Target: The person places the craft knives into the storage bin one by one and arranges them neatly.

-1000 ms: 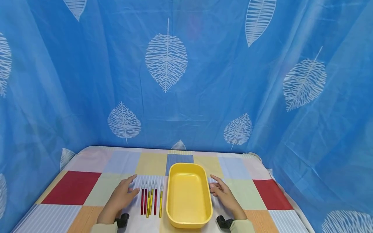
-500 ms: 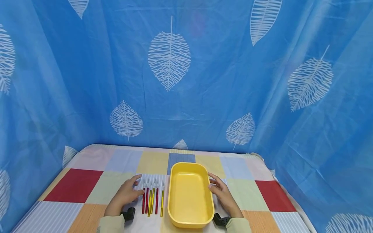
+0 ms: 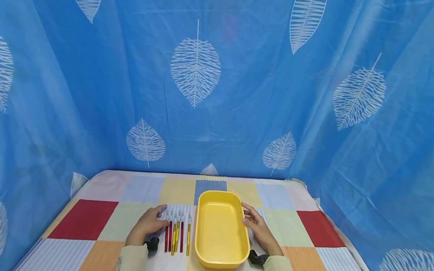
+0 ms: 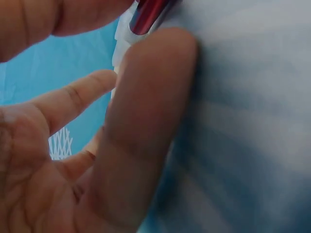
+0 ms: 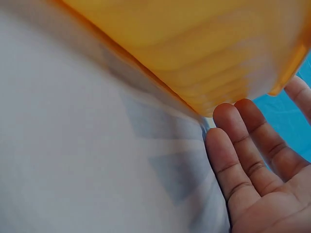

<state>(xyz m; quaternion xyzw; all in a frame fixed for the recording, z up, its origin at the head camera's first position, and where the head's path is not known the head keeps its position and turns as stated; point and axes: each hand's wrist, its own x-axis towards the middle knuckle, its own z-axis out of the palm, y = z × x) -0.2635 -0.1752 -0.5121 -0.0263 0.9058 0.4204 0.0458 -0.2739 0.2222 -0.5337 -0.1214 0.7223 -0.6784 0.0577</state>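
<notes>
L hand [image 3: 147, 223] mvd in to red stick [image 3: 166, 240] | R hand [image 3: 259, 229] to ylw tray [image 3: 222, 233] | fingers [image 5: 226, 153] both relaxed, ungripping

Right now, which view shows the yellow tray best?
Head view: it frames the yellow tray whole, from above. Right wrist shows only part of its outside, close up; left wrist shows none that I can make out.

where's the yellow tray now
In the head view, the yellow tray sits bottom centre, between red and yellow sticks at left and the right hand.
</notes>
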